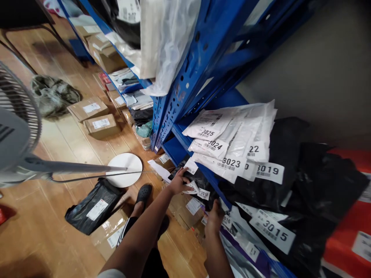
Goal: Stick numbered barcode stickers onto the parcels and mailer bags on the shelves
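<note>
My left hand [178, 183] lies with fingers spread on black plastic mailing bags [199, 178] on a lower shelf, beside their white number labels. One small label [203, 194] there appears to read 3018. My right hand [213, 217] is closed at the shelf's front, near the label [227, 221] ending in 016; what its fingers grip is hidden. Above both hands lies a fanned stack of white mailing bags [232, 135] numbered 3025, 3024 and 3023. Right of my right hand, a black bag bears a label [272, 230] reading 3015.
A blue metal rack upright [185, 77] stands ahead. On the wooden floor are cardboard boxes [102, 133], a black parcel [94, 212] and a fan's white round base [124, 179]. The fan's pole [72, 166] crosses at left. A red package [344, 247] sits at far right.
</note>
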`<state>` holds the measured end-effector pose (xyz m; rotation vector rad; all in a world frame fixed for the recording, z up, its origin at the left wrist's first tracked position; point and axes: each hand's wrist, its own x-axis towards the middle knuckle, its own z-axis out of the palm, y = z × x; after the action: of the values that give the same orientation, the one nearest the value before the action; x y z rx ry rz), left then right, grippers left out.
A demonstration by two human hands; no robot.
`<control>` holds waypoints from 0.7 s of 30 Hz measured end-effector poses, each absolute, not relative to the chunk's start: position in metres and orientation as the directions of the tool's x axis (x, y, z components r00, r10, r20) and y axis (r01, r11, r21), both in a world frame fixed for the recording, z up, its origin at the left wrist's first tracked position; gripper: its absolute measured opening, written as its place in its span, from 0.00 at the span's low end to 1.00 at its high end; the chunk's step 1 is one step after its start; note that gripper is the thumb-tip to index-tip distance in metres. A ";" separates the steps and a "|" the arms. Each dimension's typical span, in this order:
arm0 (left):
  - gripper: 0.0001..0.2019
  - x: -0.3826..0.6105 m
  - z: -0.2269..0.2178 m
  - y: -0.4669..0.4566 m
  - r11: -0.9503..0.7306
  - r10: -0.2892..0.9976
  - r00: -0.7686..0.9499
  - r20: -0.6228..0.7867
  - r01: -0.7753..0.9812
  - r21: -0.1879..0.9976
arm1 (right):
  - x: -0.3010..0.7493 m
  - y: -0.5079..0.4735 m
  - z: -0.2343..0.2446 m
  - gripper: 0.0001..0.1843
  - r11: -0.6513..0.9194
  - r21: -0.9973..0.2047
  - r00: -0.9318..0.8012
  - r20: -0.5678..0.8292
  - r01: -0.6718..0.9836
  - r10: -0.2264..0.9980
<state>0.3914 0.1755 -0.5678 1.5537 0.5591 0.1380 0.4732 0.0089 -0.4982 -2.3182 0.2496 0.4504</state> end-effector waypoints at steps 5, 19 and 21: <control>0.15 0.338 -0.512 0.137 0.107 0.551 0.795 -0.253 0.234 0.966 | 0.426 0.004 -0.465 0.28 -0.689 -0.657 0.873 -0.483 -0.306 0.072; 0.20 0.239 -0.362 -0.019 0.059 0.901 0.392 -0.187 0.318 0.946 | 0.378 -0.072 -0.349 0.20 -0.573 -0.818 0.448 -0.535 -0.060 0.717; 0.14 0.226 -0.343 -0.032 0.064 0.946 0.294 -0.135 0.240 0.969 | 0.371 -0.080 -0.329 0.18 -0.535 -0.845 0.370 -0.498 -0.003 0.784</control>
<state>0.2257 -0.0320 -0.3430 1.4282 1.1772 0.7836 0.3712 -0.0804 -0.3291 -1.8331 -0.6817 1.2462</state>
